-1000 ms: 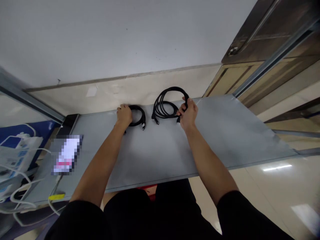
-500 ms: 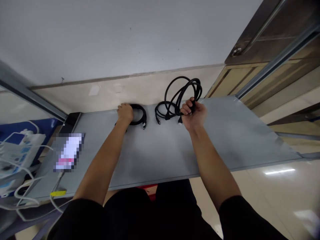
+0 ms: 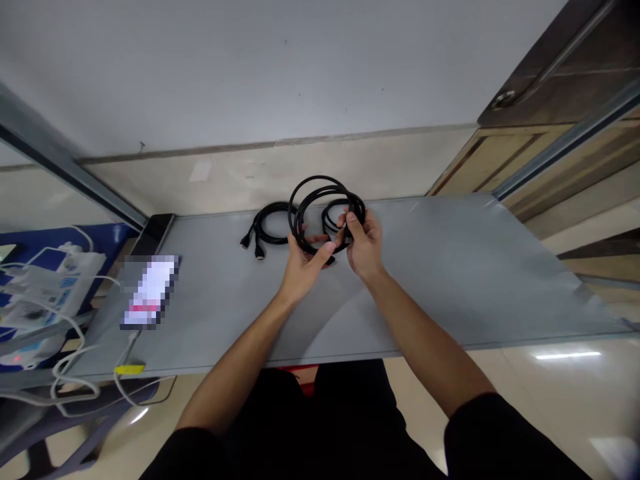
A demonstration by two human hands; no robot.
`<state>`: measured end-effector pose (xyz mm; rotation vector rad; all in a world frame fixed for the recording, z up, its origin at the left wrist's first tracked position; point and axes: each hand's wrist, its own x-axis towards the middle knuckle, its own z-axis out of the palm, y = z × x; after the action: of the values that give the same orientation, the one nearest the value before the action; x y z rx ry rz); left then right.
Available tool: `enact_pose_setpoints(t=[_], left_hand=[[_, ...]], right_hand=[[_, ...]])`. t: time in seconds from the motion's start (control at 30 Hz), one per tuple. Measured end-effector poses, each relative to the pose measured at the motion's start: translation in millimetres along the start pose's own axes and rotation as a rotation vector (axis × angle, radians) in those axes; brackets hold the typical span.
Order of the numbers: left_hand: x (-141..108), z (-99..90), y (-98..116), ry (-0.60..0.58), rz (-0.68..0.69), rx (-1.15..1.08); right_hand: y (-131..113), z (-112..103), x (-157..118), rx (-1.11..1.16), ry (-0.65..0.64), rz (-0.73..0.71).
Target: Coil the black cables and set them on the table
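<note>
A coiled black cable (image 3: 320,193) is held up over the grey table between both hands. My left hand (image 3: 301,268) grips the lower left of its loops, thumb on top. My right hand (image 3: 365,243) closes round the right side of the same coil, thumb and fingers pressed together. Left of the hands lies another coiled black cable (image 3: 273,221) with two plugs, which look like HDMI ends, pointing toward me. Behind the held coil rests a third black cable (image 3: 336,207), partly hidden by the loops and my fingers.
The grey table (image 3: 430,287) meets a wall at the back. On its left lie a phone with a blurred lit screen (image 3: 153,290) and a dark phone-like slab (image 3: 154,233). White power strips (image 3: 55,287) with white leads sit beyond the left edge. Metal posts (image 3: 565,147) rise at the sides.
My left hand has left the cable on the left and now grips the coil that my right hand held. My right hand has brought that coil left and lower, toward the middle.
</note>
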<state>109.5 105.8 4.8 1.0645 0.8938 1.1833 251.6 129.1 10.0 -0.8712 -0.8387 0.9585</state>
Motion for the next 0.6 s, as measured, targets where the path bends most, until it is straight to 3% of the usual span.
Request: enact_pose_setpoints(t=[0.13, 0.27, 0.4, 0.5, 0.6], left_hand=[[4.5, -1.8, -3.0, 0.171, -0.075, -0.023], [9.8, -9.1, -4.5, 0.258, -0.092, -0.121], [12.8, -12.1, -6.7, 0.340, -0.037, -0.196], [12.6, -11.4, -3.7, 0.344, 0.002, -0.236], [10.4, -9.8, 4.1, 0.245, -0.021, -0.278]], right_hand=[[9.5, 13.1, -12.8, -0.082, 0.026, 0.019], [17.2, 22.2, -21.0, -0.132, 0.046, -0.007], [28.9, 21.5, -20.8, -0.283, 0.067, -0.102], [37.3, 14.4, -15.5, -0.442, 0.072, -0.132], [43.5, 5.4, -8.3, -0.551, 0.069, -0.131]])
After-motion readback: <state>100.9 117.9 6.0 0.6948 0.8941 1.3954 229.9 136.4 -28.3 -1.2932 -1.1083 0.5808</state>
